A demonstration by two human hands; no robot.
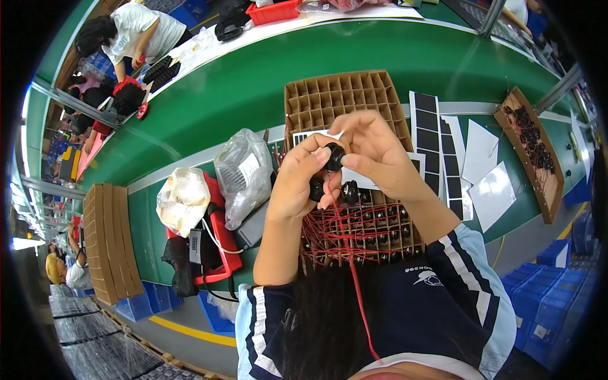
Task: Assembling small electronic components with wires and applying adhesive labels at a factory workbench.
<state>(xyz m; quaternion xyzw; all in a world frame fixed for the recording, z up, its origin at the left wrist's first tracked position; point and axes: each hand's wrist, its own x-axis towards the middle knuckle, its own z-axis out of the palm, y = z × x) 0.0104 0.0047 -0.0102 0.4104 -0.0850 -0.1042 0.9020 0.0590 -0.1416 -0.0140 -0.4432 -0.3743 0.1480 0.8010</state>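
Note:
Between both hands, above the cardboard divider trays, is a small round black part with a red wire trailing down from it. My left hand pinches it from the left, thumb on its upper side. On the other side the thumb and fingers of my right hand close on the same part. Just below my hands sit more black round parts; one lies close against the left fingers, and I cannot tell if it is held. Nearest me, a divider tray holds many such parts under tangled red wires.
A divider tray with open cells lies beyond my hands. Right are sheets with black rectangles, white papers and a cardboard box of wired parts. Left are a plastic bag and red bin. A co-worker works across.

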